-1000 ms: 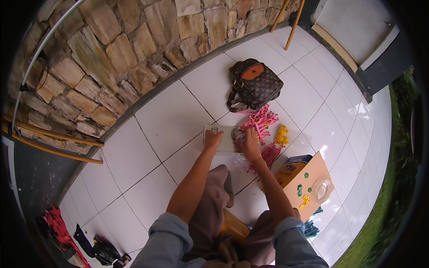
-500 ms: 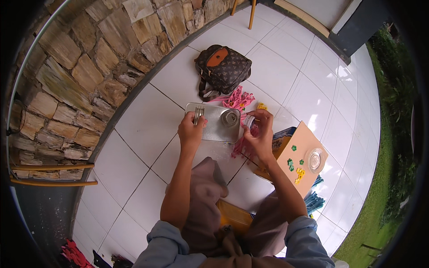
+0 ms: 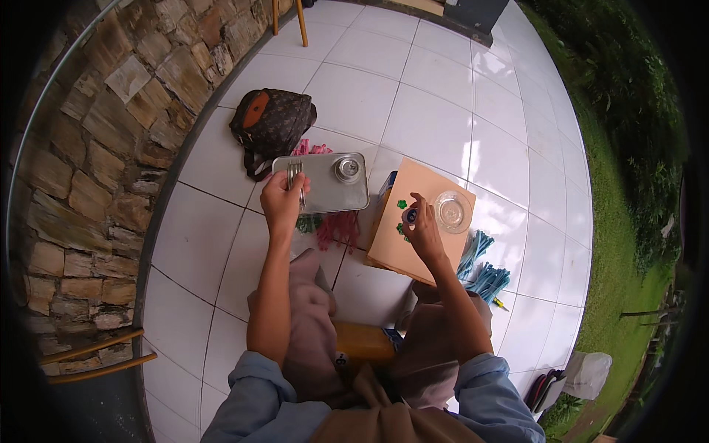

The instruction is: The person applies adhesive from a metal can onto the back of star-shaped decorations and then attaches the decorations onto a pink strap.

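Note:
My left hand (image 3: 281, 199) is closed around several thin metal prongs (image 3: 295, 171), perhaps a fork, at the left edge of a silver rectangular tray (image 3: 317, 199). Whether it also grips the tray is hidden. On the tray's right part stands a round, shiny container (image 3: 348, 170). My right hand (image 3: 424, 232) pinches a small round ring-shaped piece (image 3: 410, 215), pale with a dark middle, above a tan board (image 3: 393, 247). Beside those fingers are a clear glass dish (image 3: 452, 212) and small green flower-shaped pieces (image 3: 402, 204).
A brown patterned backpack (image 3: 277, 122) sits beyond the tray. Pink strands (image 3: 338, 230) show under the tray's near edge, and blue-green bundles (image 3: 489, 280) lie right of the board. A yellow box (image 3: 362, 341) rests between my legs. A stone wall (image 3: 111, 170) runs along the left.
My right hand has moved from the tray's right edge to over the board, carrying the small round piece. The left hand keeps its hold at the tray. The whole view has shifted.

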The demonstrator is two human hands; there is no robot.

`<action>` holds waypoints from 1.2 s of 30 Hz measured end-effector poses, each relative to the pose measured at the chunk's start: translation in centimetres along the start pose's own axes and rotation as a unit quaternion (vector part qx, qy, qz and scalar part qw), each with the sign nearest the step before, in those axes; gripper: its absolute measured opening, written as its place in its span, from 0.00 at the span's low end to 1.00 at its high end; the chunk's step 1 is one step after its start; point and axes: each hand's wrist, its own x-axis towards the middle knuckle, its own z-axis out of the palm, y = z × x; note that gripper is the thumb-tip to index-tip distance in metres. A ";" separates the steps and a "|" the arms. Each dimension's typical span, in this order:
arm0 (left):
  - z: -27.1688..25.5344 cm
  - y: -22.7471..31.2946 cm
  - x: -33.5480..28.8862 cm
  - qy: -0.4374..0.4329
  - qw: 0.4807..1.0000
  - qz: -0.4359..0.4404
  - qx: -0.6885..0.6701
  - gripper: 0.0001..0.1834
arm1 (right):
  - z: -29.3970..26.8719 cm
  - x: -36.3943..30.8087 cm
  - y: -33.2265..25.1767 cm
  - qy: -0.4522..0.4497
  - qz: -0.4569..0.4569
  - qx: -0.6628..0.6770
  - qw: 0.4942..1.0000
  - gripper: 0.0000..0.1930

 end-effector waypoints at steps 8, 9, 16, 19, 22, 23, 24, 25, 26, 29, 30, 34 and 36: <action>3.7 0.3 -0.5 -0.060 0.996 0.005 0.071 0.06 | 2.5 -0.5 4.4 0.033 0.088 0.013 0.995 0.32; 3.9 0.2 -0.6 -0.060 0.996 0.002 0.064 0.05 | 2.4 -0.5 4.5 0.023 0.088 0.010 0.996 0.34; 3.4 0.3 0.1 -0.060 0.996 -0.025 0.054 0.05 | 0.2 2.0 -0.2 -0.085 0.027 0.231 0.969 0.61; 4.2 1.2 -0.8 -0.084 0.993 -0.019 0.081 0.05 | 0.5 3.5 -1.6 -0.125 -0.040 0.305 0.943 0.70; 3.5 2.8 -1.0 -0.085 0.994 -0.024 0.061 0.05 | 1.1 4.6 -3.6 -0.079 -0.101 0.305 0.944 0.71; 2.8 3.1 -0.8 -0.079 0.995 -0.029 0.044 0.05 | 1.1 4.8 -4.5 -0.068 -0.114 0.318 0.939 0.71; 2.2 3.6 -0.6 -0.082 0.996 -0.025 0.040 0.05 | 1.1 5.2 -5.4 -0.058 -0.133 0.329 0.933 0.71; 1.4 4.0 -0.2 -0.085 0.996 -0.021 0.035 0.05 | 1.3 5.3 -6.1 -0.045 -0.135 0.303 0.942 0.68; 0.7 4.4 0.0 -0.087 0.996 -0.017 0.030 0.05 | 1.3 5.4 -6.7 -0.030 -0.163 0.284 0.944 0.67; 0.0 6.0 -0.1 -0.084 0.994 -0.015 0.064 0.05 | 1.4 5.4 -8.6 0.037 -0.212 0.260 0.941 0.60; -0.1 6.7 0.0 -0.083 0.994 -0.015 0.076 0.05 | 1.7 5.5 -9.1 0.062 -0.220 0.290 0.929 0.59; -1.0 9.2 1.2 -0.106 0.984 0.033 0.139 0.08 | 1.9 6.0 -11.8 0.130 -0.206 0.347 0.906 0.54; -1.2 11.1 1.6 -0.115 0.966 0.047 0.226 0.14 | 1.6 6.1 -12.8 0.146 -0.183 0.349 0.907 0.54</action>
